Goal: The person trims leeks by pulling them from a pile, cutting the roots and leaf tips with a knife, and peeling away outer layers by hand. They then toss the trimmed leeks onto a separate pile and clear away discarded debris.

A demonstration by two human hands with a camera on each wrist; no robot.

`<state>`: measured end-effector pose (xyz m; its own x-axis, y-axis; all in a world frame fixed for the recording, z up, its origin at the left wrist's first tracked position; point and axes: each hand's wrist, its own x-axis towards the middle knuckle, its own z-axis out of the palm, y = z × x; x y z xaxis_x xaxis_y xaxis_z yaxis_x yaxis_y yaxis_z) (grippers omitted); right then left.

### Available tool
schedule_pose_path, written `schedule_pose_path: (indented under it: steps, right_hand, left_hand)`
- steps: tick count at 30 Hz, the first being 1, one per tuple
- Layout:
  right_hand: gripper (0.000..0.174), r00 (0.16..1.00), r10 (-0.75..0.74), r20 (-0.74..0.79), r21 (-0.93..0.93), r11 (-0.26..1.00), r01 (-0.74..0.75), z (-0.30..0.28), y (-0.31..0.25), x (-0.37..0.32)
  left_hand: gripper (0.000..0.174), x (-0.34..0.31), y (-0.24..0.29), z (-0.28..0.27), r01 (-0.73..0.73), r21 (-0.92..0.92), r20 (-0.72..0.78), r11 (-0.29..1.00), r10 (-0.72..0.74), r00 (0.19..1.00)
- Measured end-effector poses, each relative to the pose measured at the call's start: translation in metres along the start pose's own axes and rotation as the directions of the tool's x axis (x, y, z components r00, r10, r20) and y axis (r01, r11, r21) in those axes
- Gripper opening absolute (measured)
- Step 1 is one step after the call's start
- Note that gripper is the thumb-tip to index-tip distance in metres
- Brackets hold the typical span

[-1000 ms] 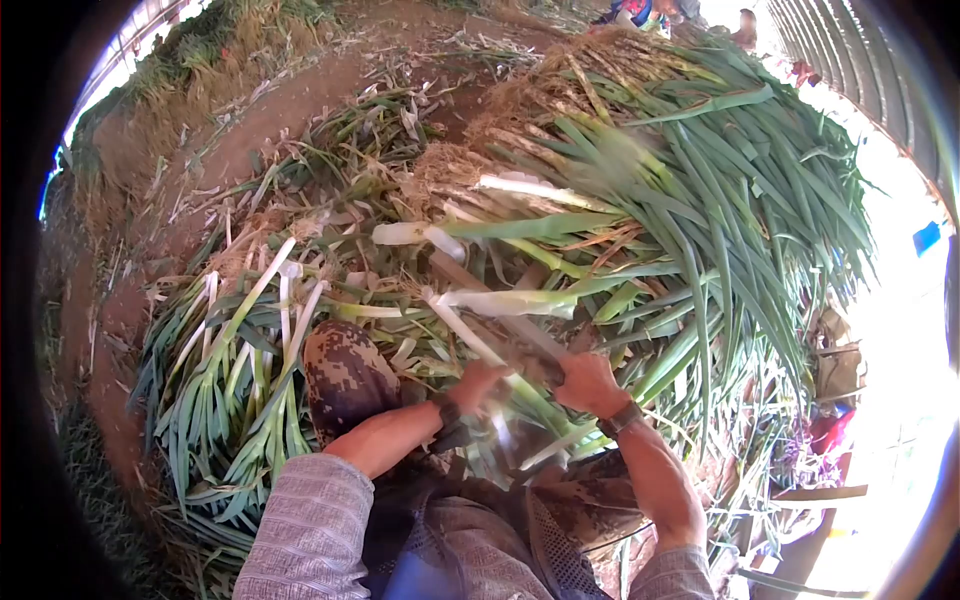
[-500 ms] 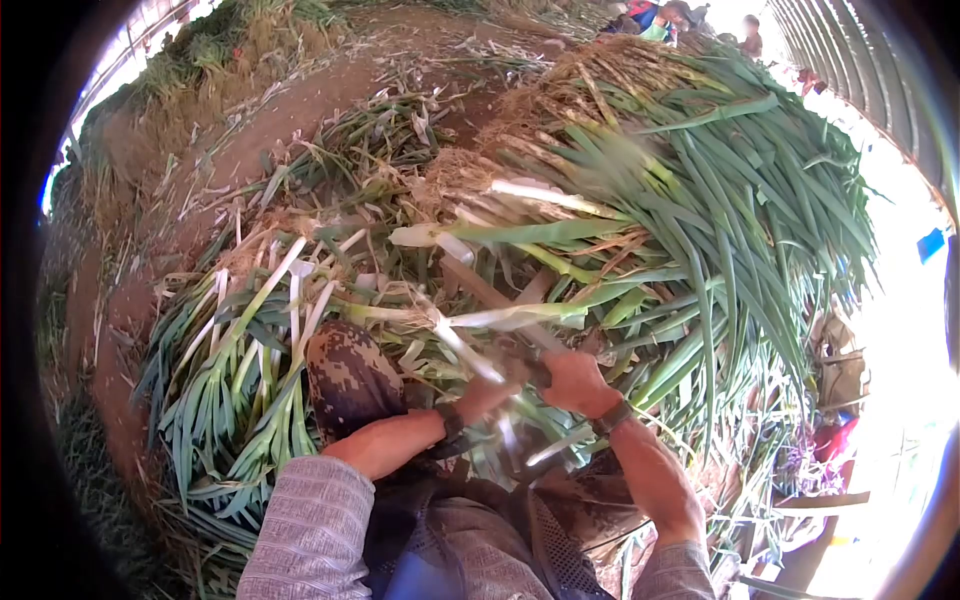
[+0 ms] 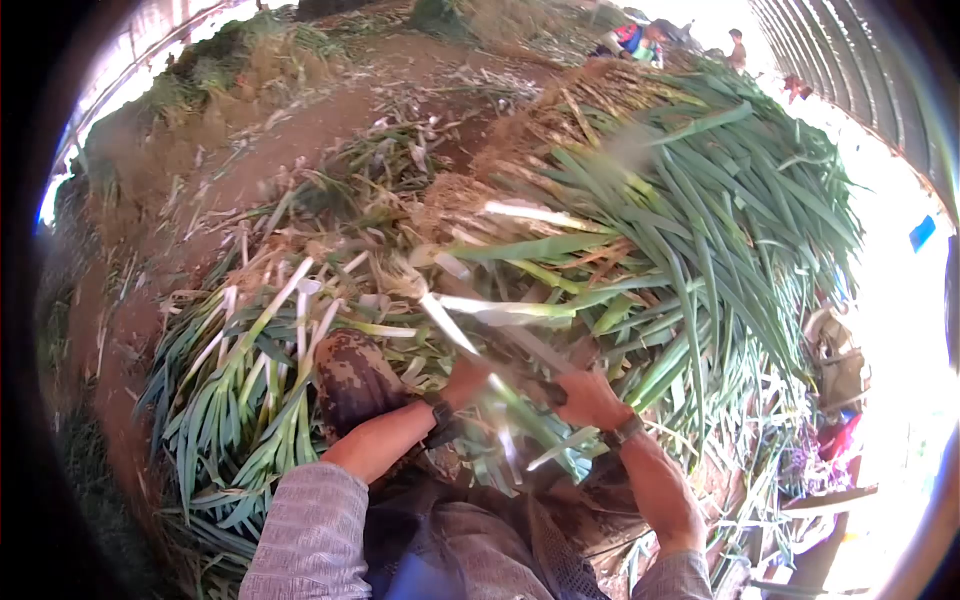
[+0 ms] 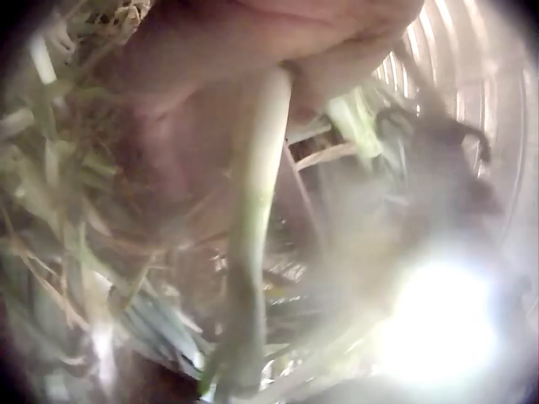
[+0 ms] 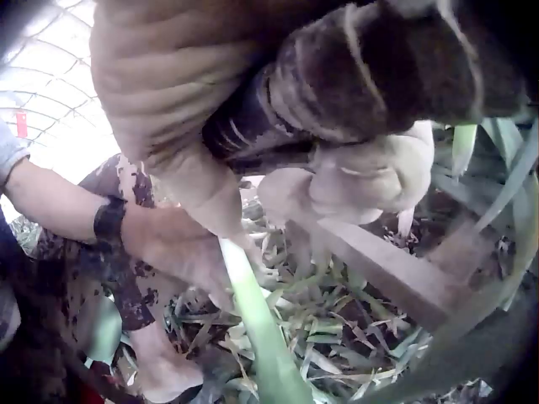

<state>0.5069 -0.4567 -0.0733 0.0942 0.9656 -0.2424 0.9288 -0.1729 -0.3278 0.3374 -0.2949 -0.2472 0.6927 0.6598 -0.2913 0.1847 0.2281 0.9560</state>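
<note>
My left hand [image 3: 465, 383] grips a long green onion [image 3: 450, 328], whose white root end points up and left and whose green end runs down between my hands. In the left wrist view the pale stalk [image 4: 261, 160] comes out from under the fingers. My right hand [image 3: 590, 398] is wrapped round the dark, bound handle [image 5: 370, 76] of a long-bladed knife. The blade [image 5: 392, 265] reaches away from the fist, past the onion; in the head view it is blurred and slants up and left. Loose trimmed leaves [image 3: 500, 440] lie below my hands.
A large heap of green onions [image 3: 740, 220] rises at the right, roots toward the middle. Cleaned onions with white stems [image 3: 250, 370] lie at the left beside my camouflage-covered knee [image 3: 360, 375]. Scraps cover the brown soil [image 3: 300, 120]. Another person [image 3: 635, 42] is at the far back.
My left hand has shifted slightly left with the onion, its root end now farther up and left. My right hand and the knife have moved a little right, widening the gap between the hands.
</note>
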Motion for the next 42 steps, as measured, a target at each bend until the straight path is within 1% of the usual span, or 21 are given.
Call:
schedule_pose_path:
  steps: [1, 2, 3, 4, 5, 6, 9, 12, 15, 19, 21, 23, 24, 25, 27, 29, 31, 33, 35, 37, 42]
  right_hand:
    - [0.033, 1.0, -0.03, -0.005, 0.002, 1.0, 0.03, 0.002, 0.003, -0.004]
    - [0.032, 0.998, -0.013, -0.057, 0.081, 0.997, 0.018, 0.006, 0.007, -0.008]
    - [0.032, 0.995, 0.008, -0.103, 0.164, 0.986, 0.009, 0.008, 0.009, -0.008]
    - [0.032, 0.995, -0.024, -0.101, 0.173, 0.984, 0.041, 0.004, 0.007, -0.006]
    - [0.031, 0.99, 0.018, -0.137, 0.208, 0.978, 0.011, -0.003, 0.001, -0.01]
    - [0.031, 0.983, 0.07, -0.172, 0.243, 0.97, -0.027, -0.007, 0.001, -0.012]
    - [0.03, 0.986, -0.043, -0.159, 0.031, 0.998, 0.049, 0.004, 0.026, -0.014]
    - [0.032, 0.979, -0.003, -0.202, 0.044, 0.999, 0.012, -0.001, 0.029, -0.018]
    - [0.034, 0.969, 0.068, -0.237, 0.069, 0.996, -0.053, -0.004, 0.034, -0.022]
    - [0.04, 0.95, 0.144, -0.279, 0.122, 0.986, -0.113, -0.012, 0.037, -0.022]
    - [0.042, 0.932, 0.134, -0.336, 0.21, 0.976, -0.064, -0.012, 0.045, -0.025]
    - [0.042, 0.944, 0.2, -0.262, 0.238, 0.961, -0.138, -0.024, 0.054, -0.027]
    - [0.043, 0.951, 0.251, -0.183, 0.258, 0.945, -0.201, -0.034, 0.058, -0.029]
    - [0.043, 0.949, 0.252, -0.189, 0.25, 0.947, -0.202, -0.044, 0.061, -0.033]
    - [0.045, 0.928, 0.335, -0.16, 0.326, 0.906, -0.271, -0.062, 0.064, -0.05]
    - [0.045, 0.912, 0.349, -0.217, 0.328, 0.906, -0.268, -0.076, 0.069, -0.068]
    - [0.045, 0.892, 0.427, -0.146, 0.329, 0.872, -0.363, -0.091, 0.073, -0.08]
    - [0.044, 0.883, 0.455, -0.116, 0.38, 0.842, -0.383, -0.087, 0.091, -0.082]
    - [0.042, 0.884, 0.454, -0.111, 0.492, 0.798, -0.348, -0.086, 0.096, -0.083]
    - [0.04, 0.88, 0.472, -0.06, 0.54, 0.757, -0.369, -0.086, 0.098, -0.08]
    - [0.043, 0.875, 0.484, 0.016, 0.579, 0.709, -0.403, -0.113, 0.085, -0.075]
  left_hand:
    - [0.029, -0.008, 0.027, -0.003, 0.072, -0.202, -0.09, 0.977, -0.092, 0.992]
    - [0.027, -0.017, 0.06, -0.009, 0.023, -0.037, -0.12, 0.999, -0.028, 0.992]
    - [0.027, 0.024, 0.024, -0.021, -0.066, 0.082, -0.173, 0.994, 0.079, 0.982]
    - [0.028, 0.018, 0.051, -0.018, -0.268, 0.001, -0.367, 0.963, 0.25, 0.896]
    - [0.028, -0.023, 0.13, -0.02, -0.119, -0.058, -0.388, 0.991, 0.088, 0.917]
    - [0.023, 0.012, 0.121, -0.04, -0.194, -0.141, -0.513, 0.971, 0.096, 0.853]
    - [0.022, 0.027, 0.186, -0.127, -0.714, -0.265, -0.585, 0.648, 0.48, 0.654]
    - [0.039, -0.048, 0.326, -0.179, -0.693, 0.263, -0.642, 0.671, 0.658, 0.393]
    - [0.037, -0.11, 0.402, -0.25, -0.349, 0.72, -0.551, 0.6, 0.8, 0.239]
    - [0.04, -0.15, 0.426, -0.372, 0.106, 0.901, -0.433, 0.42, 0.865, 0.254]
    - [0.037, -0.153, 0.389, -0.423, 0.115, 0.946, -0.323, 0.302, 0.904, 0.282]
    - [0.026, -0.153, 0.332, -0.442, 0.299, 0.93, -0.327, 0.214, 0.852, 0.408]
    - [0.024, -0.156, 0.295, -0.459, 0.262, 0.959, -0.228, 0.105, 0.838, 0.496]
    - [0.033, -0.157, 0.266, -0.472, 0.404, 0.9, -0.411, 0.161, 0.619, 0.669]
    - [0.052, -0.155, 0.206, -0.465, 0.491, 0.87, -0.445, 0.034, 0.483, 0.754]
    - [0.056, -0.113, 0.144, -0.495, 0.202, 0.974, -0.222, 0.101, 0.266, 0.938]
    - [0.055, -0.071, 0.191, -0.375, 0.328, 0.941, -0.335, 0.084, 0.086, 0.938]
    - [0.054, 0.002, 0.185, -0.346, 0.07, 0.974, -0.118, 0.217, 0.215, 0.97]
    - [0.051, 0.068, 0.219, -0.264, -0.018, 0.936, -0.099, 0.353, 0.31, 0.945]
    - [0.049, 0.116, 0.266, -0.18, -0.282, 0.917, 0.112, 0.282, 0.496, 0.861]
    - [0.046, 0.223, 0.356, -0.009, -0.56, 0.808, 0.386, 0.182, 0.555, 0.737]
